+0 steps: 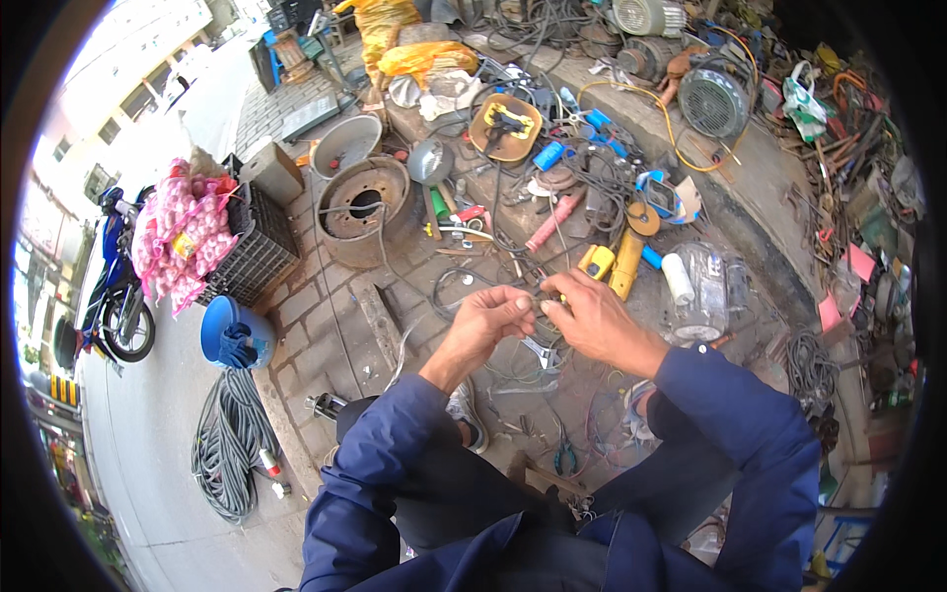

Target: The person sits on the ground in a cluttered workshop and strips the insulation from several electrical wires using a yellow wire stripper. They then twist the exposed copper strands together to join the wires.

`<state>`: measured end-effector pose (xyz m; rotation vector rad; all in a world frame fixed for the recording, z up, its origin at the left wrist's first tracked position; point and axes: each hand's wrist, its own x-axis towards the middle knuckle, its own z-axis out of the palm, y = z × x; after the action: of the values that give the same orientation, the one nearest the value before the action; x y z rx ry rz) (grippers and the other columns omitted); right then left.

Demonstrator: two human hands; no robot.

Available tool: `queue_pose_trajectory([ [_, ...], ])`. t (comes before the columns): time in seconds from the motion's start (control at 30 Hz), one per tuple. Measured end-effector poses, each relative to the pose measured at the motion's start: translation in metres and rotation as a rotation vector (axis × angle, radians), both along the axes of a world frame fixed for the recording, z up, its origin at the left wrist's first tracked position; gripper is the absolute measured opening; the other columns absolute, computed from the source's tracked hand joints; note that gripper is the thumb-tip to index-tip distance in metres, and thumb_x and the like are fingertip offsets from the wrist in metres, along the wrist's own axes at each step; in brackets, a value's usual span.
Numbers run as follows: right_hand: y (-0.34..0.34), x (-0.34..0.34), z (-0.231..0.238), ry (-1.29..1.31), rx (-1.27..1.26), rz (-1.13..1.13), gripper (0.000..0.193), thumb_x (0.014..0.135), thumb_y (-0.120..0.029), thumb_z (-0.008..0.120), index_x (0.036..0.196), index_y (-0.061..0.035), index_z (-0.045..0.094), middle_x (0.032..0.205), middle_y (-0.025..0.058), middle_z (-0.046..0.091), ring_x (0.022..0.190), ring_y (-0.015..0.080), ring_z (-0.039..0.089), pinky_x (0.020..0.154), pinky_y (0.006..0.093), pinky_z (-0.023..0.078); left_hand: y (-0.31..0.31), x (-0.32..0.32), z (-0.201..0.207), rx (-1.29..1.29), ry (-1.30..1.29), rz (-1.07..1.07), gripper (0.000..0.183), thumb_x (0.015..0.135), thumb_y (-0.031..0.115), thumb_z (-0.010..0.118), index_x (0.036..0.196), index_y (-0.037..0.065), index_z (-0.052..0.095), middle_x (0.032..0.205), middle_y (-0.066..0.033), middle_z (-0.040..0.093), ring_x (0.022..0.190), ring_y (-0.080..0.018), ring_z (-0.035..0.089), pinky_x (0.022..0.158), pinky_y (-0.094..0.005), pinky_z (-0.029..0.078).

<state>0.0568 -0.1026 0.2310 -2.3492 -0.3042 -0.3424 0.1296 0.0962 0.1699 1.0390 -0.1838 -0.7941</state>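
Note:
My left hand (490,321) and my right hand (604,324) are close together above the paving, fingertips almost meeting. Each pinches thumb against fingers; whatever sits between them is too small to make out. Just below the fingers, a silver adjustable wrench (541,352) lies on the ground. Past my right hand is a yellow angle grinder (625,264). Pliers with dark teal handles (564,458) rest between my legs, among thin loose wires. A pink-red cylinder (555,219) lies beyond the hands.
A rusty wheel rim (340,225) and a grey basin (345,144) stand ahead on the left. Nearer are a blue bucket (258,347) and a coiled cable (222,444). To the right sits a clear plastic container (705,306). Electric motors (714,103) and scrap line the far right.

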Motion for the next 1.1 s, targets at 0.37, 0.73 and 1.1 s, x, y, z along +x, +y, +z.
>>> queue_pose_trajectory([
  [0.37,0.002,0.001,0.006,0.088,-0.149,0.124,0.018,0.096,-0.016,0.059,0.088,0.0003,0.058,0.08,0.0213,0.063,0.076,0.0436,0.063,0.067,0.0515,0.049,-0.004,-0.01,-0.001,0.161,-0.1,-0.076,0.018,0.094,0.018,0.071,0.101,0.002,0.069,0.086,-0.0061,0.072,0.075,-0.0143,0.07,0.066,-0.0276,0.057],
  [0.73,0.008,-0.001,0.005,0.085,-0.231,0.134,0.019,0.096,-0.015,0.057,0.087,0.0022,0.056,0.081,0.0247,0.064,0.075,0.0456,0.064,0.064,0.052,0.05,0.0,-0.01,0.0,0.193,0.02,-0.102,0.021,0.093,0.018,0.07,0.103,0.0,0.068,0.091,-0.0094,0.073,0.077,-0.0184,0.071,0.068,-0.0309,0.059],
  [1.1,0.012,0.002,-0.011,0.195,-0.223,0.042,0.02,0.095,-0.017,0.056,0.091,0.003,0.057,0.084,0.0266,0.065,0.077,0.0461,0.065,0.069,0.0537,0.05,0.003,-0.013,0.003,0.236,-0.015,-0.12,0.02,0.097,0.02,0.068,0.105,0.001,0.067,0.091,-0.0089,0.073,0.078,-0.0169,0.072,0.067,-0.0277,0.06],
])
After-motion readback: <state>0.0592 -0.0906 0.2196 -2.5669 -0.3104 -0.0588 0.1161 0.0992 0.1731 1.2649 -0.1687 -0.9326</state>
